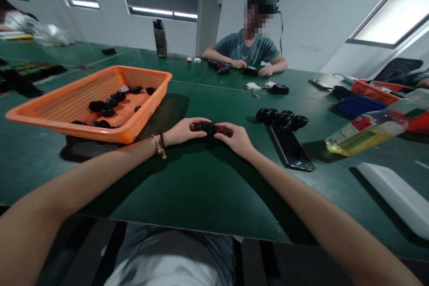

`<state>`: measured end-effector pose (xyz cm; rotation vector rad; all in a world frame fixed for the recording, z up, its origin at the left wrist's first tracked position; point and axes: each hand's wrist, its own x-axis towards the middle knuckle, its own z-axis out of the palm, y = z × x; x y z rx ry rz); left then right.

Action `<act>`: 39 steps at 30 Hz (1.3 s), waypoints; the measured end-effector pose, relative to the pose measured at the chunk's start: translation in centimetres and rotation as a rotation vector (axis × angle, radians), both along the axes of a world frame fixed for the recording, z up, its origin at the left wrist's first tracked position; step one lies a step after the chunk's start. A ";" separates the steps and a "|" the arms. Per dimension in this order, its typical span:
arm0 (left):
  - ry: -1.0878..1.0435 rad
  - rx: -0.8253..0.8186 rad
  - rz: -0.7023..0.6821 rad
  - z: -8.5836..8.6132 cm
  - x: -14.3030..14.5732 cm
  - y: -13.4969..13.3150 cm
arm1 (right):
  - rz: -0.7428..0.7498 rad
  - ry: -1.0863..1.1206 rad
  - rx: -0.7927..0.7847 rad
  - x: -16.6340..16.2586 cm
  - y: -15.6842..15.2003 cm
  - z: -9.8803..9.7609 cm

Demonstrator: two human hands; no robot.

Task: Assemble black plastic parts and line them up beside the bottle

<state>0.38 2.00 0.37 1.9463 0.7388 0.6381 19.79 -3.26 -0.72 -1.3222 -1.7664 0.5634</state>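
Observation:
Both my hands meet over the middle of the green table [201,187]. My left hand [183,131] and my right hand [236,137] are each closed on a small black part [209,128] held between them just above the table top. The fingers of both hands wrap its ends, so its shape is partly hidden. An orange mesh basket [152,98] with several black round parts [107,109] stands to the left of my left hand. A cluster of several black round parts [281,117] lies to the right, beyond my right hand.
A dark phone [291,147] lies right of my right hand. A tilted bottle of yellow liquid [368,132] and a white flat piece [395,196] are at the right. Across the table sits another person [248,47] with a screwdriver tool [223,68]. A dark bottle [160,38] stands at the back.

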 end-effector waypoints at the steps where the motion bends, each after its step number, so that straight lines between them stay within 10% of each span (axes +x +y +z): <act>1: -0.001 -0.001 -0.001 0.0 0.0 0.0 | 0.002 0.002 0.002 0.0 0.0 0.0; 39: 0.003 0.036 -0.011 -0.3 0.0 0.2 | 0.006 -0.032 0.021 0.1 -0.1 0.1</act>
